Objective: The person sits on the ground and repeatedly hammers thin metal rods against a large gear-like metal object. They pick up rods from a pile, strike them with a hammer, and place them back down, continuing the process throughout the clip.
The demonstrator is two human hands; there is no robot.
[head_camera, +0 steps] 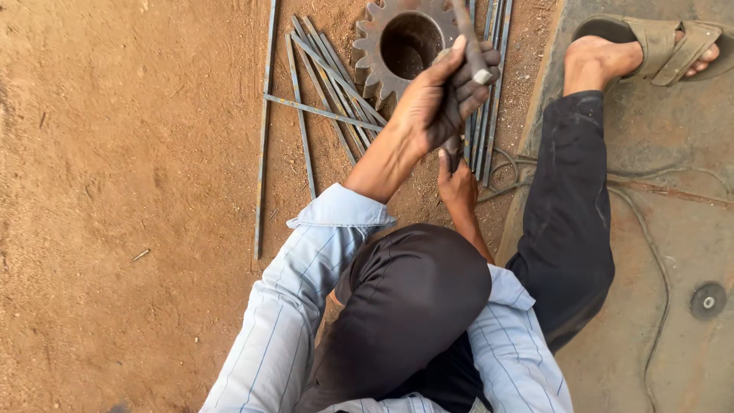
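Note:
My left hand (447, 95) is raised over the ground and closed around a grey metal bar (466, 34) that slants up past the top edge. Just below it, my right hand (457, 187) grips the lower end of a dark rod (453, 153); whether this is the same bar I cannot tell. Behind both hands a large rusty toothed gear (378, 57) with a round hole lies flat on the dirt. Several thin steel rods (325, 84) lie fanned out beside the gear, and more rods (489, 130) run straight under my hands.
I squat with dark trousers and a striped light shirt. My foot in a tan sandal (661, 50) rests on a grey metal plate (673, 153) at the right. A thin cable (657, 252) curls across it, near a small round disc (707, 300). Red-brown dirt (130, 191) spreads left.

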